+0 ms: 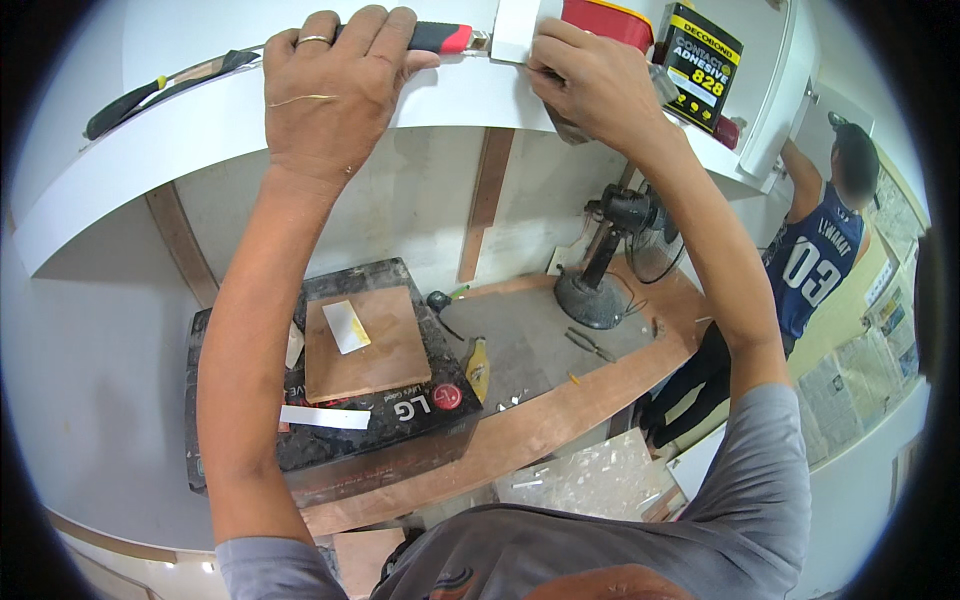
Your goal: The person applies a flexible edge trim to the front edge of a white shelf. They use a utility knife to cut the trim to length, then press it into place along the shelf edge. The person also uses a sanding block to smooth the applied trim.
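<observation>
Grey sleeves point(760, 470) low, left hand point(325, 95) clamped on red-handled knife point(440, 38), right hand point(590, 85) fingers pinching white strip point(515, 30) against shelf edge point(200, 135).

Both my hands are up on the curved white shelf board point(200, 130), with the bench below it.

My left hand point(325, 95) lies on the board's edge over a red-and-black handled knife point(440, 37); my right hand point(590, 85) is just to its right, touching a small white laminate strip point(515, 30). Behind that hand stand a red container point(605, 20) and, further right, a black-and-yellow adhesive can point(700, 65). Below, a square wooden offcut point(365, 345) lies on a black box point(330, 400); right of it a black desk fan point(605, 270) stands on the bench. A person in a blue jersey point(815, 260) stands far right.
</observation>
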Tool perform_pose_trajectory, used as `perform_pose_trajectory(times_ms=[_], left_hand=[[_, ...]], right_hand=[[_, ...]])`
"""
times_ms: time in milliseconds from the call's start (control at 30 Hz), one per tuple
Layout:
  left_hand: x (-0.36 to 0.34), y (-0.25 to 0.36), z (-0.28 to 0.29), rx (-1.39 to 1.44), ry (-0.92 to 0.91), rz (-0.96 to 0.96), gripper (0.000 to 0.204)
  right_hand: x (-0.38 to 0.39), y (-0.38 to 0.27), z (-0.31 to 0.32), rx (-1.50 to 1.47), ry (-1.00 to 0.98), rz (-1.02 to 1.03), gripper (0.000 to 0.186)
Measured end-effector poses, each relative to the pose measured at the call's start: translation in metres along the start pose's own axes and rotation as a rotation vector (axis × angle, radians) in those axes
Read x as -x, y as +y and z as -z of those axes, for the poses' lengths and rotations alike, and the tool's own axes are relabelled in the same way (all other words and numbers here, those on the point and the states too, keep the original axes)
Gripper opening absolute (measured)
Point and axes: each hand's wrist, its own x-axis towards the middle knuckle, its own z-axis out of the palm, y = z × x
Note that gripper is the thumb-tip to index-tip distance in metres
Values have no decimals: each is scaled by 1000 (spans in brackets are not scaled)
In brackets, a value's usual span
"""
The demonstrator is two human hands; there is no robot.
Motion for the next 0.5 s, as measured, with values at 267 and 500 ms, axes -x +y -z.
perform_pose_trajectory(times_ms=[267, 500], left_hand=[[0, -1, 1, -25, 14, -9, 41], [-6, 1, 4, 105, 52, 5, 42]], right_hand=[[-10, -13, -1, -11, 14, 4, 14], [-1, -10, -6, -36, 100, -20, 13]])
